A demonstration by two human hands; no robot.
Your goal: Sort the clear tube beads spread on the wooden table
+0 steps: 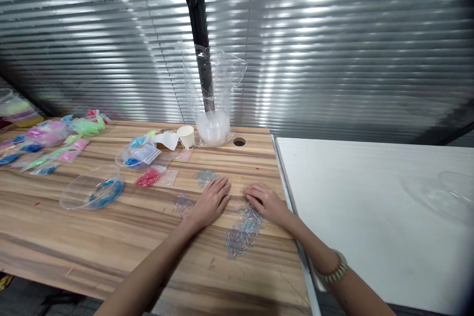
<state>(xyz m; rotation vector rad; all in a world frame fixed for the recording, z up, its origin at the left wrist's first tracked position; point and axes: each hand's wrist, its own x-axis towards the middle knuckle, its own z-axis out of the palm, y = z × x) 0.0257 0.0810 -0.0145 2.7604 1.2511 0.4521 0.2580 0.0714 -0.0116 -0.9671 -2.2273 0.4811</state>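
Clear beads piled by right hand, fingers together, can't tell if gripping; left hand, fingers slightly apart, near grey-green beads.

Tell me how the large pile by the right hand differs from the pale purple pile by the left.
Size: the large pile covers far more of the wooden table than the pale purple pile. Colour: the large pile mixes bluish and pinkish tints; the pale purple pile looks more even. Shape: the large pile stretches in a band from the right hand; the pale purple pile is a patch. Both are loose small pieces.
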